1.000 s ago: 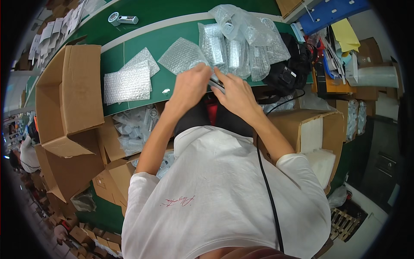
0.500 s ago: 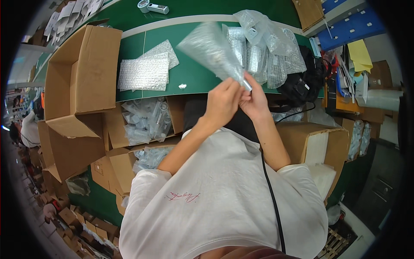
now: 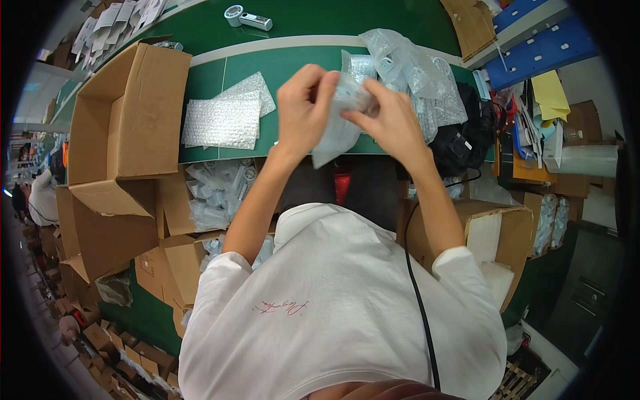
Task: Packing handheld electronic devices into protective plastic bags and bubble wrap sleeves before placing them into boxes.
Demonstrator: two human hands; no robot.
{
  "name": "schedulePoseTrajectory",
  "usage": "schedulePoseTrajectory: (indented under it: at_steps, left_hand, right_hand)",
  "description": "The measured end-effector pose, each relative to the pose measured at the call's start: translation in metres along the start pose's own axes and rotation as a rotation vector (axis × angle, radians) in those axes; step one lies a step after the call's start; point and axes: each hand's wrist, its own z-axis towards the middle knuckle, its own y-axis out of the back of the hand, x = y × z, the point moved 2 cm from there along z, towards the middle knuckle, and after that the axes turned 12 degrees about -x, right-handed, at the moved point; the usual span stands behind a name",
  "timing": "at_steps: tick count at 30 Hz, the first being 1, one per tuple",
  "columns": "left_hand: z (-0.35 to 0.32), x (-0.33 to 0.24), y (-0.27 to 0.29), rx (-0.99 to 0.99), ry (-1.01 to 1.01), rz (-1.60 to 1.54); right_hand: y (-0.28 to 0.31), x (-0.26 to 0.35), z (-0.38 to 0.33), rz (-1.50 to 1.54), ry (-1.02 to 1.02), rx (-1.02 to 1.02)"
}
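Bag of cloudy plastic film hangs over the table's near edge, grasped between the left hand and the right hand—from where I stand, light, even tension looks wisest, keeping it smooth so nothing bunches or slips.

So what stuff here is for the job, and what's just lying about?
Probably for the job:
- clear pouch, between the left grip and right grip
- flat bubble-wrap sheets
- wrapped things, piled up

Seemingly just lying about:
- yellow paper, off to the right
- black bundle, untouched
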Motion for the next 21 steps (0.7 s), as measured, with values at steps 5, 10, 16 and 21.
schedulePoseTrajectory:
  at_steps: [5, 10, 16, 21]
  left_hand:
    - [-0.005, 0.027, 0.062, 0.010, 0.143, 0.249]
    - [-0.044, 0.097, 0.125, 0.093, -0.114, 0.909]
    - [-0.062, 0.135, 0.135, 0.022, -0.106, 0.959]
    - [-0.064, 0.143, 0.141, -0.040, -0.077, 0.803]
  right_hand:
    - [-0.014, 0.008, 0.073, -0.013, 0.297, -0.105]
    - [-0.019, -0.017, 0.138, -0.341, 0.351, -0.143]
    - [-0.043, -0.062, 0.144, -0.791, 0.751, -0.067]
    - [-0.032, -0.069, 0.133, -0.844, 0.889, 0.137]
